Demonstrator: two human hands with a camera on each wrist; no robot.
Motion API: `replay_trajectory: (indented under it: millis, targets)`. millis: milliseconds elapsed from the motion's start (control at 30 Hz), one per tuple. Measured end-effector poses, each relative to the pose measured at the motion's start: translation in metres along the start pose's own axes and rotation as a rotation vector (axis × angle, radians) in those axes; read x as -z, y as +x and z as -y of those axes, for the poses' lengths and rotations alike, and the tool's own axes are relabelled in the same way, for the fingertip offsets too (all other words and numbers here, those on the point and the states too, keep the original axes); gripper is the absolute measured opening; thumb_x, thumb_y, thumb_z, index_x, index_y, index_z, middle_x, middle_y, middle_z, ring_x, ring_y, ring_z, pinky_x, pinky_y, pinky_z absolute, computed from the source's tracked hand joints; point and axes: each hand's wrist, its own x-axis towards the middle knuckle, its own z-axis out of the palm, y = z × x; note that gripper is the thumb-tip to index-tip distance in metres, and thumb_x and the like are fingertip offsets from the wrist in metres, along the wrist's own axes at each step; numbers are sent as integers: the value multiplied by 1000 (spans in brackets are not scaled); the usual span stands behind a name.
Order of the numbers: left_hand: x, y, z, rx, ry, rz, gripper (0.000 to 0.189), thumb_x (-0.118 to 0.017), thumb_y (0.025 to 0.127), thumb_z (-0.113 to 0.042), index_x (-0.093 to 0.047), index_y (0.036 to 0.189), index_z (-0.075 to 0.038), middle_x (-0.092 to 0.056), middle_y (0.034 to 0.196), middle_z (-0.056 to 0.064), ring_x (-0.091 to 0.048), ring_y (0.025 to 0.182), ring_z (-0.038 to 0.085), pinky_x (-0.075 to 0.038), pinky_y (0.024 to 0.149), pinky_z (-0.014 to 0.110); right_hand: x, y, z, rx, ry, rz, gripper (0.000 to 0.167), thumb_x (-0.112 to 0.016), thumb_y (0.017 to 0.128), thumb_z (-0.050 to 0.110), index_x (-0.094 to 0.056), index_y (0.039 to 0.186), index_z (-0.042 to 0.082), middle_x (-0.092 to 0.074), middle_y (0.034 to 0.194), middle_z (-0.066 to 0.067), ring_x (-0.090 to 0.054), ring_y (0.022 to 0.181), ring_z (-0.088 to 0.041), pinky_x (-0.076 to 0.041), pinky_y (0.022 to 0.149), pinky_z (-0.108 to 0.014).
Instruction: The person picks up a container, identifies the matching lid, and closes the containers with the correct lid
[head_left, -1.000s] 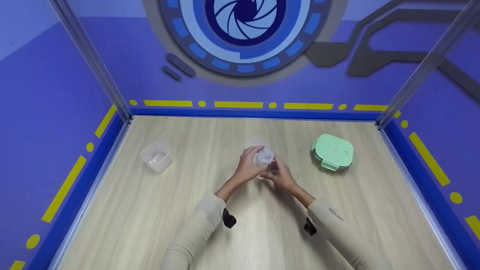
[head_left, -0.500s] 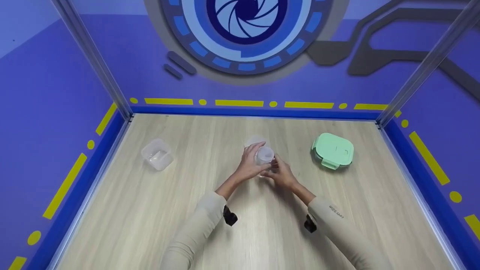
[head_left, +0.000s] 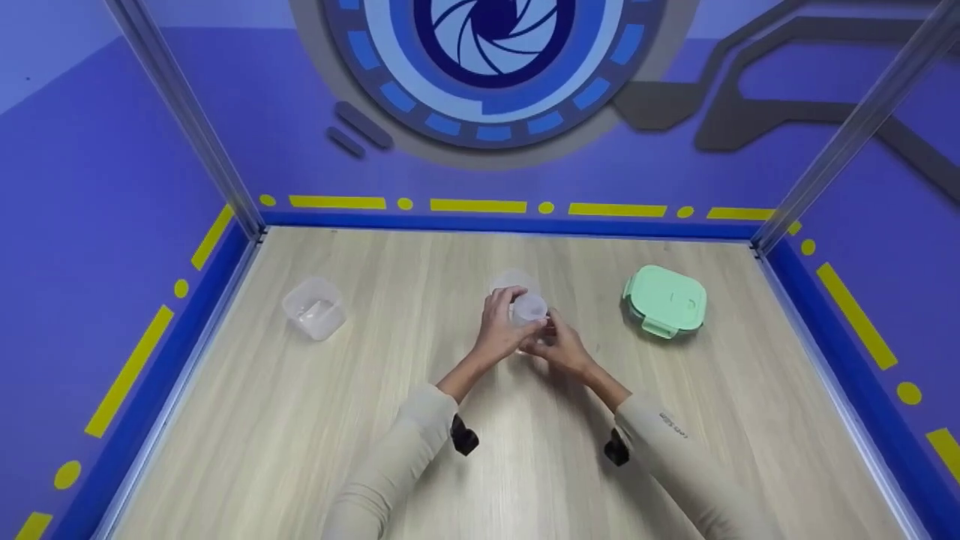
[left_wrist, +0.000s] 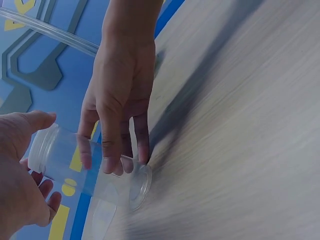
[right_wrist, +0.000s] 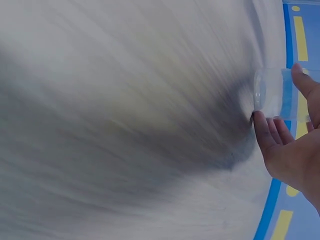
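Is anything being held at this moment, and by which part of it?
Yes, a clear plastic jar: the left hand grips it near its ridged neck, and the right hand holds its lower body, near the base.

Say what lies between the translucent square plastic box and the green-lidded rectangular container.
Head view: left hand and right hand gripping a clear cylindrical plastic jar, with a translucent disc beyond.

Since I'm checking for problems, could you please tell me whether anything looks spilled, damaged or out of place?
Nothing stands out: the clear jar looks upright between the hands, the translucent disc behind it lies flat, and the clear container and green-lidded box sit upright on the table, with no visible spill or damage.
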Motion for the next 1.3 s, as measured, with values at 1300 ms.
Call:
replay_trajectory:
  millis: [1300]
  targets:
    - [5,0,4,-79,65,26,82,-89,76,-36,-51,143,-8,-53,145,10,-45,134,28,-34,112,51,8,7,-19,73,285,151,76,-71,95,7,-28,158,-1,-45,155,-28,-51,138,-36,-51,101,-21]
